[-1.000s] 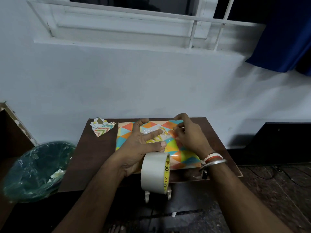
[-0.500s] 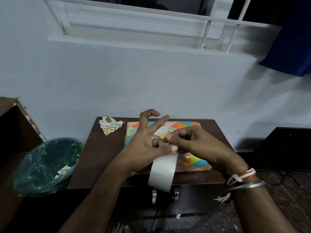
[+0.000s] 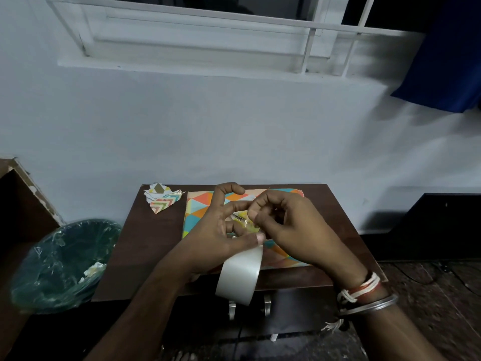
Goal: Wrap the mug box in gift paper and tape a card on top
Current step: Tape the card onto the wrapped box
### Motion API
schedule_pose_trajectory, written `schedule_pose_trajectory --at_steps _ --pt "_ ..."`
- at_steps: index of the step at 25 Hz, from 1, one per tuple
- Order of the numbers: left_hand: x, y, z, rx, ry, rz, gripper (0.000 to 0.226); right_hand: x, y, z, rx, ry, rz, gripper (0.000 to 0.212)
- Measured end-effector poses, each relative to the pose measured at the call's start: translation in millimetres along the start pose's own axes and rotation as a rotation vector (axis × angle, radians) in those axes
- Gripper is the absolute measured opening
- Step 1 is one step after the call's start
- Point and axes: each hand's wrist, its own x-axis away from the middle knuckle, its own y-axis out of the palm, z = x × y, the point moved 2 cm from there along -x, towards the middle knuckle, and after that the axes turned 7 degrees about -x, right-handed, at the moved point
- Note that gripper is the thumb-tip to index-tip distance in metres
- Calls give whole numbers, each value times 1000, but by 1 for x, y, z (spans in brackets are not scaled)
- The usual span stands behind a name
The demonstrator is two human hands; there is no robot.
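Note:
The box wrapped in paper with coloured triangles (image 3: 199, 208) lies flat on the dark brown table (image 3: 153, 246). A roll of clear tape (image 3: 239, 276) hangs above the table's front edge, held by my left hand (image 3: 216, 235) with the thumb on the roll's top. My right hand (image 3: 289, 227) pinches the free end of the tape just above the roll, thumb against fingertips. Both hands are raised over the box and hide its middle, where a bit of a yellow and white card (image 3: 240, 218) shows between the fingers.
Scraps of patterned gift paper (image 3: 162, 199) lie at the table's back left corner. A bin lined with a green bag (image 3: 62, 261) stands on the floor to the left. A white wall is right behind the table, a dark cabinet to the right.
Both hands lifted off the box top. My right hand came over to the roll and now pinches the tape end; the roll turned with its flat band toward me.

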Motion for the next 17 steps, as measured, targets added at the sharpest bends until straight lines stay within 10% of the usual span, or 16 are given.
schedule_pose_trajectory --at_steps 10,17 --pt "-1 11 -8 18 -153 -37 69 7 -5 0 289 -337 232 7" --pt "-1 11 -7 121 -96 11 91 -1 -15 14 59 -80 259 6"
